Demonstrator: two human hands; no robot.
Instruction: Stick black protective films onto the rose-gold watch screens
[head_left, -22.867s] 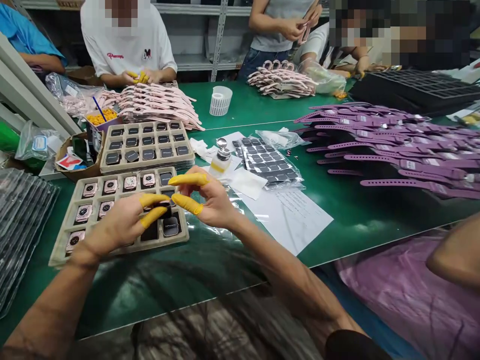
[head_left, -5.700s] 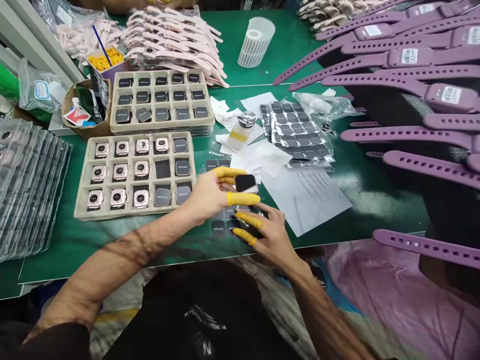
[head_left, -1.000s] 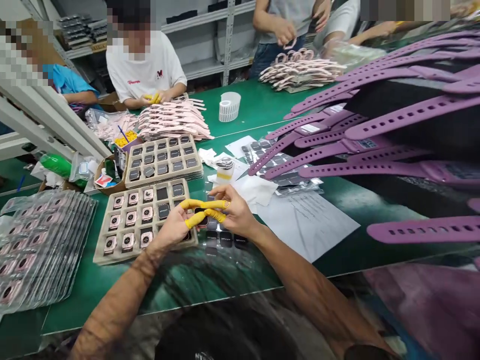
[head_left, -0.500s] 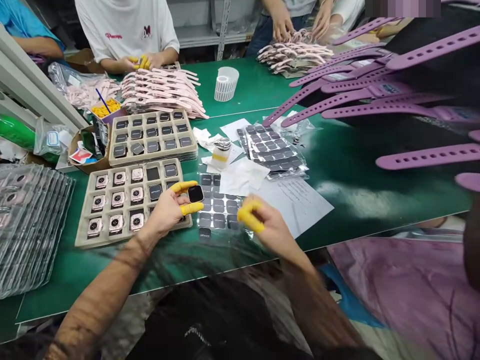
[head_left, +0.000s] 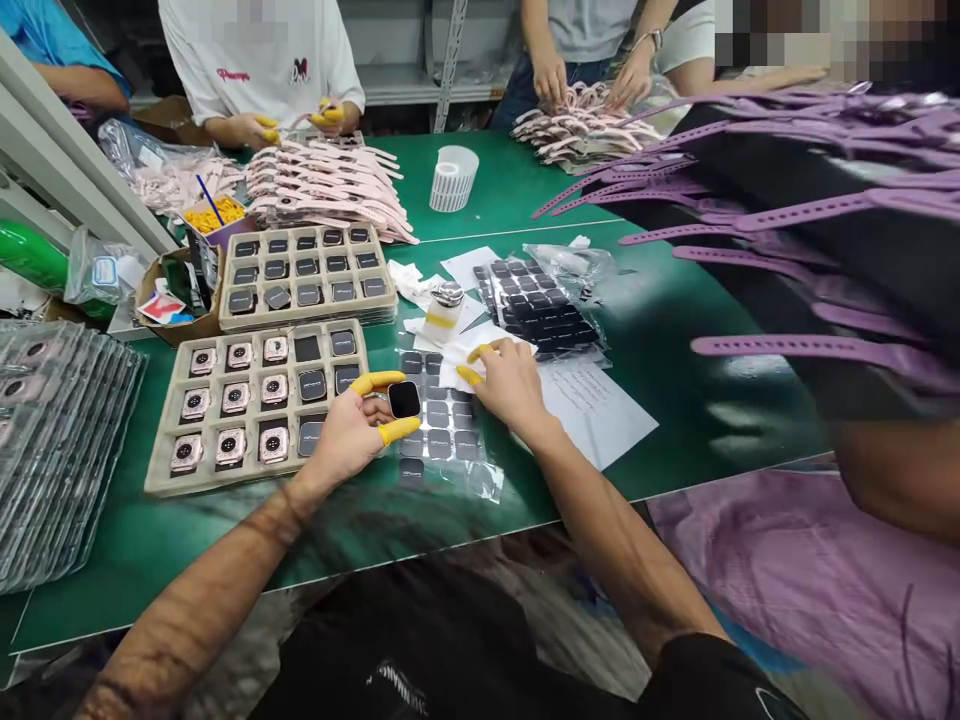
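In the head view, the work appeared part-way through: the front beige moulded tray (head_left: 210, 477) on the green table (head_left: 397, 530) carried nine pink square watch bodies (head_left: 235, 397), backs up, across its three left columns. The two right columns showed dark square pieces (head_left: 312, 384), some lettered; one top compartment showed only a flat black surface, and the left hand (head_left: 349, 430) hid part of the lower right corner. By that count, the compartments without watch bodies were judged outstanding. One watch body with a glossy black screen (head_left: 405, 399) was outside the tray, held in the left grip between the yellow-covered thumb and index finger. It projected past both fingertips, screen up, above the left edge of a clear film sheet of black squares (head_left: 439, 443). The right hand (head_left: 510, 385), well apart from that watch, touched a crumpled white tissue (head_left: 454, 365); its grip was narrow, but whether it pinched the tissue could not be told.
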